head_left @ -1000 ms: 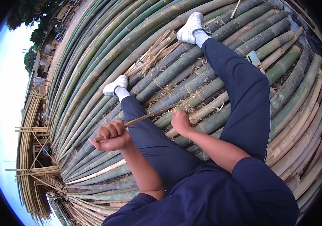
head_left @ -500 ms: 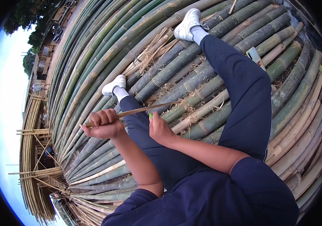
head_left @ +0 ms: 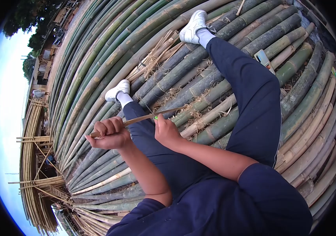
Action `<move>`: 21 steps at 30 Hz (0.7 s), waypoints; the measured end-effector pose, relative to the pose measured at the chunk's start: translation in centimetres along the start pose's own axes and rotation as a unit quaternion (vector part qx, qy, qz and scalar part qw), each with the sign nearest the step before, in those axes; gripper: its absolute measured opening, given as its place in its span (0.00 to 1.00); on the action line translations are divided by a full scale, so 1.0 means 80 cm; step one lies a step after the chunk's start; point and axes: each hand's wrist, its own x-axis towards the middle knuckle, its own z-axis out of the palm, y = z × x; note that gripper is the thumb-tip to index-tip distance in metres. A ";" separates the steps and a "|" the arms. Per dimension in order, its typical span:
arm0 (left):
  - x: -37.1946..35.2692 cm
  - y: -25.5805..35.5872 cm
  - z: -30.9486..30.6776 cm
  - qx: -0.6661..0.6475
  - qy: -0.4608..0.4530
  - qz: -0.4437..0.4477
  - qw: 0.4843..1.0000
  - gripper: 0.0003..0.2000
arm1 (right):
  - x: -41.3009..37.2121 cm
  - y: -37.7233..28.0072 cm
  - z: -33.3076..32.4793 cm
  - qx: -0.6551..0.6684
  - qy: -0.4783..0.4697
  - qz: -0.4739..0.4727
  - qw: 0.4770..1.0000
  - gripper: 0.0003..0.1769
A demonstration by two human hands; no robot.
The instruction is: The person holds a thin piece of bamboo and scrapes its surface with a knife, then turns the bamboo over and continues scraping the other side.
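1. The person's dark blue sleeves and trousers fill the near edge of the view. Both forearms reach out over the lap.
2. The left hand (head_left: 109,135) is a tight fist, with its fingers wrapped around the near end of a thin bamboo strip (head_left: 138,118).
3. The right hand (head_left: 167,131) lies just beside it, further along the strip. Its fingers are curled closed on a small green-tipped thing (head_left: 156,117), which touches the strip. What that thing is cannot be told.
4. The strip's long axis runs from the left fist, past the right hand, and out over the left leg. Its free end points away from the body. The left hand holds its end and the right hand meets its middle.
5. Beyond the hands, white shoes (head_left: 117,89) rest on stacked bamboo poles (head_left: 97,70). Dry shavings (head_left: 154,59) are scattered between the legs.
6. A flat phone-like device (head_left: 263,58) lies on the poles beside the right leg. No writing on it can be read.
7. Farthest off are bamboo frames (head_left: 34,137) and sky.
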 end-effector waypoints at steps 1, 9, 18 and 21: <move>-0.001 0.001 0.002 0.010 0.011 0.007 1.000 0.28 | -0.008 0.037 0.008 -0.052 0.012 0.027 0.998 0.10; -0.012 0.008 -0.009 -0.004 0.019 0.021 1.000 0.27 | 0.009 0.011 -0.026 -0.049 -0.063 0.029 0.996 0.12; -0.017 0.008 -0.001 -0.023 0.010 0.016 1.000 0.28 | 0.012 0.107 -0.025 -0.085 -0.067 0.172 0.979 0.16; -0.016 0.007 0.000 -0.022 0.004 0.012 1.000 0.28 | 0.006 -0.034 -0.043 -0.006 -0.036 -0.018 0.999 0.14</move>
